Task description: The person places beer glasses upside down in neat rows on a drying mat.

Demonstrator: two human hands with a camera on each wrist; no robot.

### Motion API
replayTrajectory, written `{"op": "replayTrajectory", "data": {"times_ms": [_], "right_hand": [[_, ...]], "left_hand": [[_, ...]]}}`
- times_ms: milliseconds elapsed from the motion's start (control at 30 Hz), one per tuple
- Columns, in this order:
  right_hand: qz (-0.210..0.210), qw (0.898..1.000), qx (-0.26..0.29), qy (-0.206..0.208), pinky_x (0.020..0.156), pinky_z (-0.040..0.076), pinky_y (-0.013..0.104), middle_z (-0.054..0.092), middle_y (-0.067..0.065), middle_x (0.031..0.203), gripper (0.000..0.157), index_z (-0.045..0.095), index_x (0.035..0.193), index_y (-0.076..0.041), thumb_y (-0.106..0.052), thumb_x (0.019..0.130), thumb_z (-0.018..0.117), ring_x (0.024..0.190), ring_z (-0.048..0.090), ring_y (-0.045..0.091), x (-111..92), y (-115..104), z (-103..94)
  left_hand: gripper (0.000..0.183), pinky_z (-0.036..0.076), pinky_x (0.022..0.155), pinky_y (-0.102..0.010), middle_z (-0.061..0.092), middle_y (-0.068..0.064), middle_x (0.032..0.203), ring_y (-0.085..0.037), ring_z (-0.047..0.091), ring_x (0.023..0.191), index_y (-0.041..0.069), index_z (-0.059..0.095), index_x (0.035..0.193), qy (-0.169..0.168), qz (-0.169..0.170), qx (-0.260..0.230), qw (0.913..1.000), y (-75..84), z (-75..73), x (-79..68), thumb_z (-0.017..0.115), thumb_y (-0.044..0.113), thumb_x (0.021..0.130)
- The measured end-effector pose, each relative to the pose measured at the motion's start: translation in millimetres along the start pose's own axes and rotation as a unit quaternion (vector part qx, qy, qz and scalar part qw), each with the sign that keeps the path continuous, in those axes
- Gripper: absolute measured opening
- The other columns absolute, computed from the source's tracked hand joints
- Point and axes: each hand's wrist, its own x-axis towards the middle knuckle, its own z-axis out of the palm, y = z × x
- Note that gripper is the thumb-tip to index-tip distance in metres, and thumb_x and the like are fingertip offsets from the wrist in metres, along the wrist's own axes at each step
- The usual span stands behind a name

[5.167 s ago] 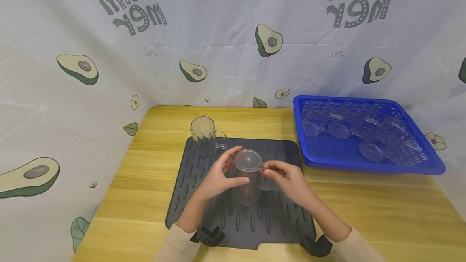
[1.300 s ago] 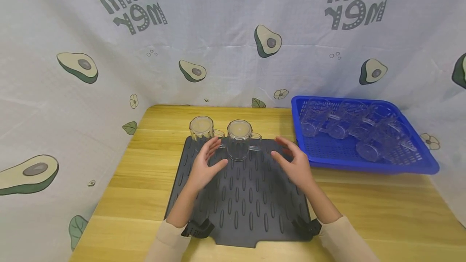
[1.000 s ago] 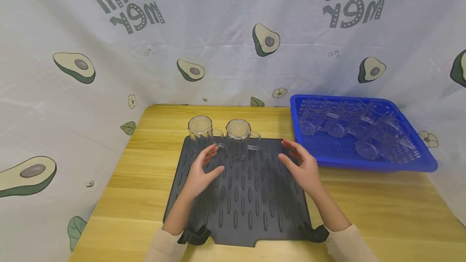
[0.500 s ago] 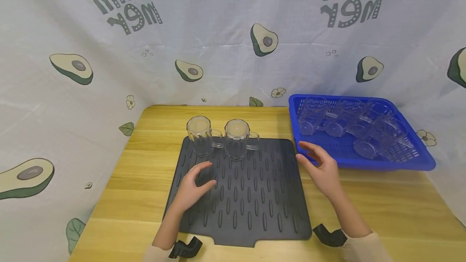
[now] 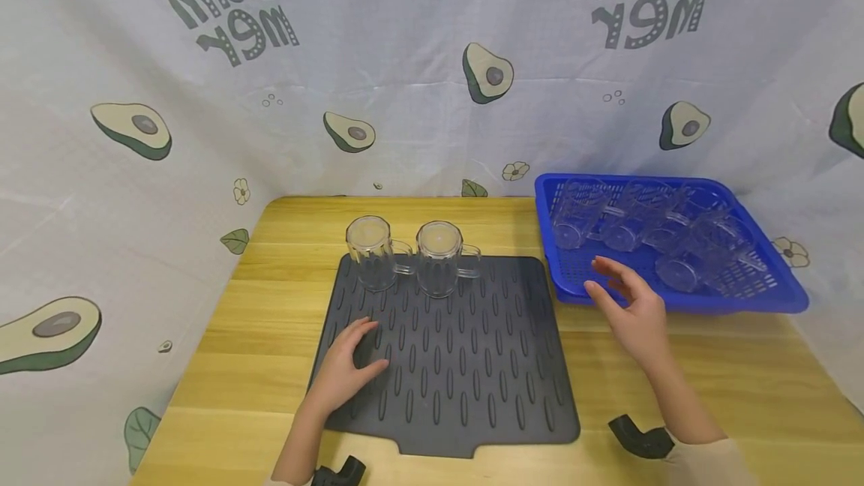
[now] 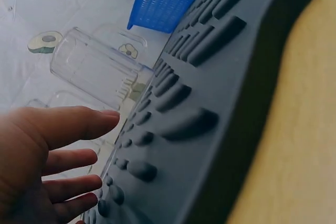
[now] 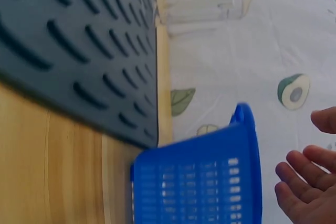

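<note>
Two clear mugs, a left mug (image 5: pixel 373 255) and a right mug (image 5: pixel 439 261), stand upside down along the back of a dark ridged drying mat (image 5: pixel 472 366), handles to the right. My left hand (image 5: pixel 340 370) is over the mat's left side, fingers relaxed and holding nothing; in the left wrist view its thumb and fingers are spread apart. My right hand (image 5: pixel 634 313) reaches over the front edge of the blue basket (image 5: pixel 574 295), thumb and fingers parted, with nothing between them. Inside the basket lie several clear mugs (image 5: pixel 678 272) on their sides.
A wooden table (image 5: pixel 250 336) lies under the mat and basket. Behind it hangs a white curtain (image 5: pixel 418 148) printed with avocados. The basket's raised rim stands at the mat's back right corner.
The second mug, earlier held in both hands, now stands inverted beside the first. Both hands have let go; the left drew back toward the front left, the right moved right to the basket.
</note>
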Motion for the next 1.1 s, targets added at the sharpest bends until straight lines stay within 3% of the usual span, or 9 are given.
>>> {"op": "replayTrajectory", "data": {"times_ms": [200,600,900,1100], "right_hand": [[0.021,0.998,-0.051,0.0,0.091,0.036,0.004,0.061,0.003,0.124,0.043,0.056,0.134,0.001,-0.009,0.093,0.067,0.111,0.045,-0.015,-0.8,8.6,-16.1],[0.05,0.995,-0.088,0.017,0.085,0.036,0.0,0.052,-0.031,0.117,0.046,0.054,0.136,-0.001,-0.019,0.096,0.064,0.104,0.043,-0.02,1.1,20.9,-52.2],[0.121,0.987,-0.094,0.055,0.081,0.037,-0.001,0.053,-0.027,0.117,0.048,0.052,0.141,-0.008,-0.024,0.097,0.062,0.105,0.046,-0.016,7.1,31.5,-83.6],[0.128,0.985,-0.073,0.093,0.08,0.037,-0.001,0.053,-0.03,0.109,0.044,0.055,0.138,-0.01,-0.018,0.096,0.063,0.1,0.048,-0.015,15.7,33.6,-96.0]], "left_hand": [[0.073,0.027,0.104,-0.068,0.031,-0.022,0.153,-0.048,0.026,0.139,0.003,0.046,0.143,-0.009,-0.024,-0.002,0.9997,-11.1,-3.6,-8.6,0.08,0.023,0.082],[0.08,0.025,0.102,-0.072,0.024,-0.019,0.157,-0.049,0.021,0.141,0.006,0.048,0.143,-0.037,-0.013,0.043,0.9983,-19.3,1.1,-10.7,0.083,0.036,0.078],[0.077,0.025,0.103,-0.071,0.026,-0.016,0.157,-0.046,0.022,0.142,0.009,0.052,0.141,-0.024,-0.017,0.061,0.9977,-16.5,2.7,-12.0,0.084,0.034,0.075],[0.077,0.025,0.104,-0.071,0.026,-0.015,0.158,-0.045,0.021,0.142,0.01,0.052,0.141,-0.027,-0.019,0.063,0.9975,-17.5,2.5,-12.2,0.084,0.035,0.076]]}}
